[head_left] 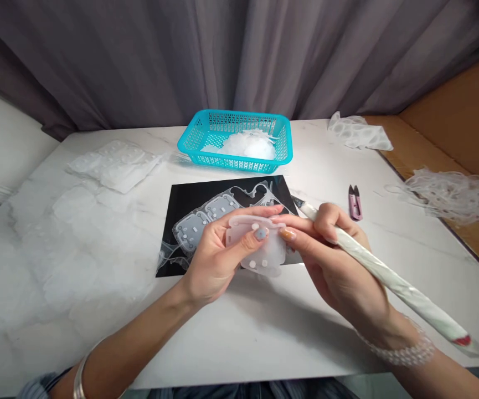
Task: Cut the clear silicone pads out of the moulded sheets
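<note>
The left forearm (131,354) reached over the marble table (231,343), and there were the hands together: left hand (214,260) and right hand (330,260) pinching a translucent moulded sheet (259,260) above a black mat (197,194), the right also gripping a wrapped rod (397,285)! White scraps (243,145) already filled the teal basket (231,163), and two more moulded pieces (201,219) lay on the mat.

- teal plastic basket (235,141) of white scraps (247,146), 12 o'clock
- grey curtain (181,61), behind it, 12 o'clock
- white punched sheet (359,132), 1 o'clock
- purple snips (355,203), 2 o'clock
- tangled white netting (455,195), 3 o'clock
- clear sheets (112,165), 10 o'clock
</note>
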A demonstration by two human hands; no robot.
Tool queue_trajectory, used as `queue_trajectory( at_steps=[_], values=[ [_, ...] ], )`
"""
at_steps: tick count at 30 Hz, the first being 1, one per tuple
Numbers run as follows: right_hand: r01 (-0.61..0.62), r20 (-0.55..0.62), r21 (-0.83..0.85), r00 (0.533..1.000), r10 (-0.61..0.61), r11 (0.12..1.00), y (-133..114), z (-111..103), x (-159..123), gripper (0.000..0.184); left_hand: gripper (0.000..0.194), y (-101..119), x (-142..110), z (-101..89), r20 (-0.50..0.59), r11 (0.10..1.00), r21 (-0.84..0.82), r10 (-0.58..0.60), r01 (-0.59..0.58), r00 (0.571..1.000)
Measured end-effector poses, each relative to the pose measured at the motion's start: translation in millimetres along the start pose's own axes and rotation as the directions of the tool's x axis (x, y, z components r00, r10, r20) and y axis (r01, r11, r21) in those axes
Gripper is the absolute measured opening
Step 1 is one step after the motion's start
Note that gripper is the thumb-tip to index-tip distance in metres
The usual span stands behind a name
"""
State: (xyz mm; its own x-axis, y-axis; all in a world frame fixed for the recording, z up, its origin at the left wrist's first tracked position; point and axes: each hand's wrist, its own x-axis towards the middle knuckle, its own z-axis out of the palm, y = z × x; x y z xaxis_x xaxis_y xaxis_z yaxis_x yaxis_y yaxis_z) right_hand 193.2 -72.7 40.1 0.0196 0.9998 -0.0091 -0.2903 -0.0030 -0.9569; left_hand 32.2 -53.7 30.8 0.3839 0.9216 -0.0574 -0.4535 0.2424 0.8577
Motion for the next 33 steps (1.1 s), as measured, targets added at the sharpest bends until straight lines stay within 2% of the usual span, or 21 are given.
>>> queue_trajectory(
  at_steps=[3, 6, 9, 11, 14, 17, 22, 28, 31, 33],
  values=[
    [0.051, -0.039, 0.003, 0.998, -0.051, 0.999, 3.2, -6.6, 8.3, 0.043, 0.024, 5.5, 2.4, -6.3, 0.025, 0.998, 0.011, -0.062, 0.061, 0.998],
    [0.129, -0.086, -0.091, 0.987, -0.137, 0.987, 7.3, -14.8, 15.0, 0.040, 0.028, 12.0, 2.9, -13.4, 0.053, 0.995, 0.073, -0.075, 0.071, 0.996],
    [0.286, -0.110, -0.278, 0.939, -0.326, 0.917, 6.7, -16.8, 14.8, 0.038, 0.030, 17.4, -0.2, -15.1, 0.063, 0.969, 0.243, -0.055, 0.038, 0.996],
    [0.376, -0.038, -0.367, 0.908, -0.418, 0.851, 3.7, -13.7, 11.3, 0.038, 0.029, 19.7, -3.9, -12.3, 0.053, 0.917, 0.397, -0.065, 0.039, 0.996],
    [0.409, 0.124, -0.395, 0.911, -0.393, 0.822, -0.2, -6.7, 5.1, 0.039, 0.026, 20.7, -9.5, -5.3, 0.011, 0.809, 0.586, -0.063, 0.045, 0.998],
    [0.358, 0.170, -0.359, 0.933, -0.316, 0.862, 0.6, -3.9, 1.9, 0.042, 0.021, 20.2, -13.3, -0.1, -0.007, 0.731, 0.682, -0.025, 0.023, 1.000],
    [0.268, 0.100, -0.248, 0.963, -0.251, 0.931, 6.8, -8.4, 2.1, 0.044, 0.010, 21.4, -16.7, 1.2, -0.019, 0.760, 0.650, 0.044, -0.021, 0.999],
    [0.229, 0.070, -0.186, 0.973, -0.219, 0.956, 10.3, -8.5, 2.9, 0.044, 0.006, 23.1, -19.9, 3.2, -0.025, 0.820, 0.571, 0.066, -0.040, 0.998],
    [0.248, 0.054, -0.254, 0.969, -0.242, 0.935, 10.2, -9.7, 3.5, 0.042, 0.006, 24.7, -16.3, 0.2, -0.070, 0.876, 0.482, 0.011, 0.024, 0.997],
    [0.340, 0.065, -0.358, 0.938, -0.340, 0.870, 9.4, -12.7, 4.3, 0.039, 0.010, 26.4, -11.2, -4.8, -0.110, 0.920, 0.385, -0.041, 0.081, 0.993]
  ],
)
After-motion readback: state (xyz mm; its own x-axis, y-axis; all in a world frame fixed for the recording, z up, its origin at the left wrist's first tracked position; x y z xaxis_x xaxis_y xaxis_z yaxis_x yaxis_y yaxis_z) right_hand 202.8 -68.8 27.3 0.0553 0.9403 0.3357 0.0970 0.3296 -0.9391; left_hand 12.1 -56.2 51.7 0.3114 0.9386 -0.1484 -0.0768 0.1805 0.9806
